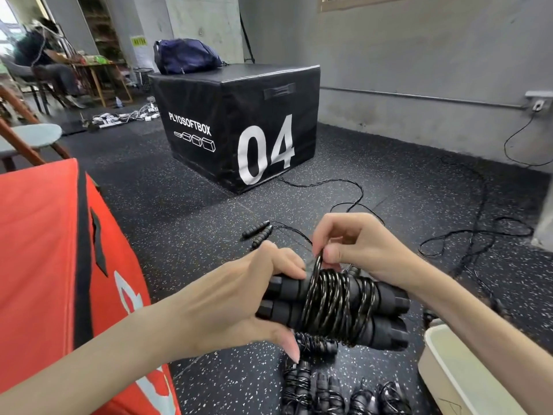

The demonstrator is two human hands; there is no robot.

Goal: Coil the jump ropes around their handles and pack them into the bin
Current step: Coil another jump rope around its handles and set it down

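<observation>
Two black handles (332, 307) side by side, held above floor, rope (338, 298) coiled around middle. Left hand (239, 301) grips handles' left end. Right hand (356, 244) pinches rope loop at top of coil. Wound ropes (317, 387) lie on floor below. White bin (466, 375) at lower right. Uncoiled rope (260, 232) beyond, near black box (239, 124). Red box (45, 265) at left.

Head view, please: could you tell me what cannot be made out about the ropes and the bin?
- Bin: cut off by the frame's lower right edge; its contents are out of sight.
- Rope end under the right hand: hidden by the fingers.
- Handle pair: the left hand covers its left end.
- Coiled ropes on the floor: cropped at the bottom, so uncountable.
</observation>
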